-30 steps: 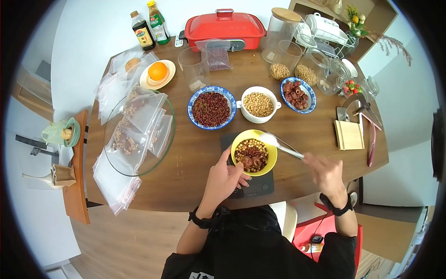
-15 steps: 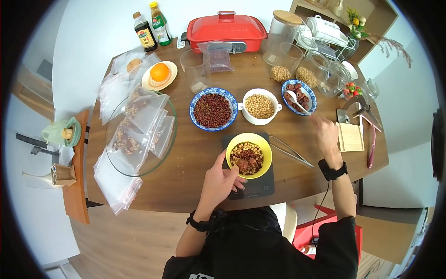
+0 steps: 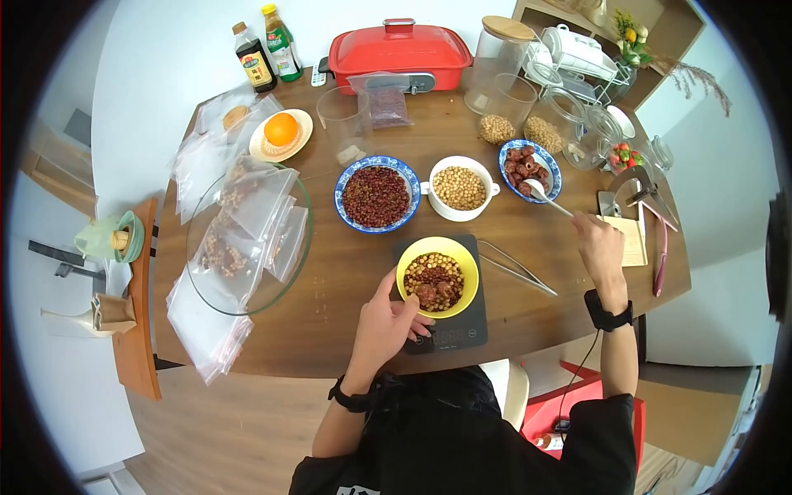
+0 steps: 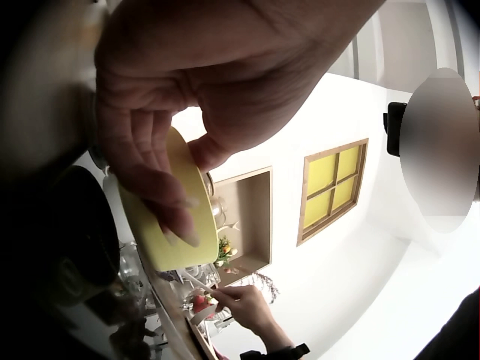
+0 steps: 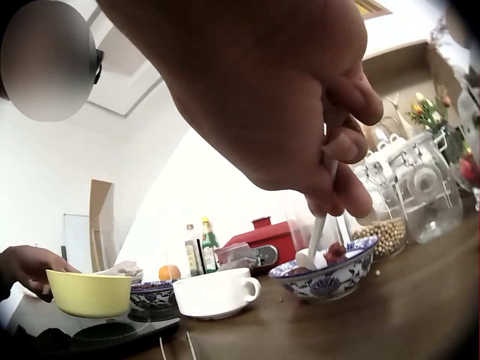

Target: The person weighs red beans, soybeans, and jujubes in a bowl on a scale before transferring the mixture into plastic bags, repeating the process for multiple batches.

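My left hand [image 3: 386,320] grips the near left side of a yellow bowl [image 3: 401,289], thumb over its rim, fingers beneath in the left wrist view. Beans, pale round peas and a couple of dark red pitted dates lie inside. A black kitchen scale [image 3: 477,323] with a display sits under the bowl in the head view. Over at the right, my right hand [image 3: 601,247] pinches the handle of a white spoon [image 3: 554,200]. The spoon's head dips among the dates [image 5: 335,253] in a blue-and-white bowl [image 5: 330,283].
Between the hands lie metal tongs [image 3: 520,268]. Behind stand a bowl of red beans [image 3: 375,196] and a white two-handled bowl [image 3: 445,212] of pale peas. Left is a large glass bowl [image 3: 307,235] with plastic bags; jars [image 3: 561,107] and a knife [image 3: 660,268] are on the right.
The right hand has swung from beside the yellow bowl to the date bowl with the spoon, whose head then shifted toward the near rim. The yellow bowl has moved slightly left with the left hand.
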`<action>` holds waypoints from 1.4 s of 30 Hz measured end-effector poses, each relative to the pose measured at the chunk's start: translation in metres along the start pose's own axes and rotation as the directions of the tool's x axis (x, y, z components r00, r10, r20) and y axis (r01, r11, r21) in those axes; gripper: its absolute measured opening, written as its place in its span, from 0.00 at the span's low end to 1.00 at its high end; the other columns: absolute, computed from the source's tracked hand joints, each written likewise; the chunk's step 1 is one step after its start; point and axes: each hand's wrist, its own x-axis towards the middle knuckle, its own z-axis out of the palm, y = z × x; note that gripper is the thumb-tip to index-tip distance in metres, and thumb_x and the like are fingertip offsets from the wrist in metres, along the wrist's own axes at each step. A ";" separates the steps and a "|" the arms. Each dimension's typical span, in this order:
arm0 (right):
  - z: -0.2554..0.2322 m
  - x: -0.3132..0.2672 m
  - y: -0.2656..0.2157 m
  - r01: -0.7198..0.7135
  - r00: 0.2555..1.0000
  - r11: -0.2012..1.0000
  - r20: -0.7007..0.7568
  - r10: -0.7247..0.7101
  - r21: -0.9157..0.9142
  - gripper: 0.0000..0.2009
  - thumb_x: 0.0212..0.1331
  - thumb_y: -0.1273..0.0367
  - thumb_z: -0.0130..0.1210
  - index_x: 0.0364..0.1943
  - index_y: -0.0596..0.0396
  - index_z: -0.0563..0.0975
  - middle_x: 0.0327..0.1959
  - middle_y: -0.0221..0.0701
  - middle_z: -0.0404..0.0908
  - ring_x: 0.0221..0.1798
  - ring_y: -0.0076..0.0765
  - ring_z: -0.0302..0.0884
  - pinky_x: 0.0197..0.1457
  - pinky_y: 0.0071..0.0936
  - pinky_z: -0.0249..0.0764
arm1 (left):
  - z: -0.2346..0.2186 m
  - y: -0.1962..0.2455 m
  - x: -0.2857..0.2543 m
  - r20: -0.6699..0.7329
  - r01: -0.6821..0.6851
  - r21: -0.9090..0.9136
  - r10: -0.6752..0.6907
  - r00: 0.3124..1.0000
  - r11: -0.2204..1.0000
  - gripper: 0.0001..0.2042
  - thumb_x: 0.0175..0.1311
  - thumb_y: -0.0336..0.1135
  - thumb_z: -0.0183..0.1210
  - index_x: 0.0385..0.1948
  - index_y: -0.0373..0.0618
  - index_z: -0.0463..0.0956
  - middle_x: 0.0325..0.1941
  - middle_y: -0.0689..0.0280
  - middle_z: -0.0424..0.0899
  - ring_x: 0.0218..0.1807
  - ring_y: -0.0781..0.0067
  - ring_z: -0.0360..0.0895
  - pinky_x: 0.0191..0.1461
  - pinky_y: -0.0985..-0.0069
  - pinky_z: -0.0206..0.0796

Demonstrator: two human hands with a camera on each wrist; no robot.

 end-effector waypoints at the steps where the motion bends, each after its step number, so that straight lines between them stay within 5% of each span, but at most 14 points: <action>1: -0.005 0.001 0.000 -0.022 1.000 0.998 0.018 0.023 -0.066 0.04 0.69 0.68 0.57 0.38 0.50 0.81 0.31 0.34 0.85 0.30 0.51 0.84 0.30 0.45 0.78 | -0.001 -0.002 0.001 -0.010 -0.003 0.010 0.003 1.000 1.000 0.28 0.80 0.30 0.52 0.78 0.37 0.53 0.34 0.51 0.90 0.28 0.68 0.89 0.28 0.81 0.74; 12: 0.004 0.033 -0.021 0.038 0.998 0.997 0.043 -0.036 -0.059 0.05 0.66 0.71 0.56 0.40 0.48 0.82 0.33 0.35 0.86 0.34 0.51 0.86 0.34 0.47 0.80 | 0.003 0.001 -0.001 -0.001 0.017 0.007 -0.017 1.000 1.000 0.29 0.80 0.30 0.52 0.78 0.38 0.53 0.36 0.51 0.90 0.30 0.67 0.89 0.28 0.81 0.75; 20: 0.015 0.022 -0.008 -0.162 0.987 0.946 0.045 0.156 0.280 0.08 0.66 0.66 0.64 0.35 0.53 0.88 0.27 0.44 0.85 0.30 0.57 0.83 0.34 0.47 0.77 | -0.003 -0.005 -0.001 -0.024 0.007 -0.008 -0.007 1.000 1.000 0.28 0.80 0.30 0.52 0.78 0.38 0.54 0.37 0.51 0.90 0.30 0.67 0.90 0.28 0.81 0.75; 24: 0.014 0.018 -0.010 -0.098 0.994 0.981 -0.040 0.106 0.170 0.09 0.69 0.65 0.59 0.33 0.52 0.85 0.29 0.43 0.86 0.32 0.57 0.84 0.34 0.50 0.79 | -0.002 -0.004 0.000 -0.011 0.014 -0.015 -0.015 1.000 1.000 0.28 0.80 0.30 0.52 0.77 0.38 0.54 0.37 0.51 0.90 0.30 0.67 0.90 0.28 0.81 0.75; 26: 0.014 0.020 -0.016 -0.034 0.999 0.999 0.033 0.035 -0.003 0.04 0.67 0.69 0.58 0.38 0.51 0.84 0.29 0.40 0.86 0.30 0.54 0.86 0.33 0.47 0.80 | -0.001 -0.005 0.000 -0.002 0.005 -0.001 -0.005 1.000 1.000 0.28 0.80 0.30 0.52 0.77 0.38 0.54 0.36 0.51 0.90 0.30 0.67 0.90 0.28 0.81 0.75; 32: 0.031 0.018 -0.022 0.089 0.996 0.991 -0.007 -0.090 -0.100 0.11 0.60 0.74 0.57 0.44 0.45 0.82 0.32 0.33 0.86 0.29 0.49 0.87 0.31 0.43 0.81 | -0.003 -0.004 -0.004 -0.023 0.001 -0.014 -0.002 1.000 1.000 0.28 0.80 0.30 0.52 0.77 0.38 0.54 0.37 0.51 0.90 0.31 0.67 0.90 0.28 0.80 0.75; 42: 0.014 0.017 -0.027 -0.104 0.994 0.983 0.041 0.099 0.151 0.06 0.67 0.66 0.62 0.35 0.51 0.85 0.26 0.43 0.84 0.30 0.57 0.84 0.33 0.48 0.81 | -0.003 -0.002 -0.004 -0.009 0.006 -0.017 -0.006 1.000 1.000 0.28 0.79 0.30 0.52 0.77 0.37 0.54 0.36 0.51 0.90 0.30 0.67 0.90 0.28 0.80 0.76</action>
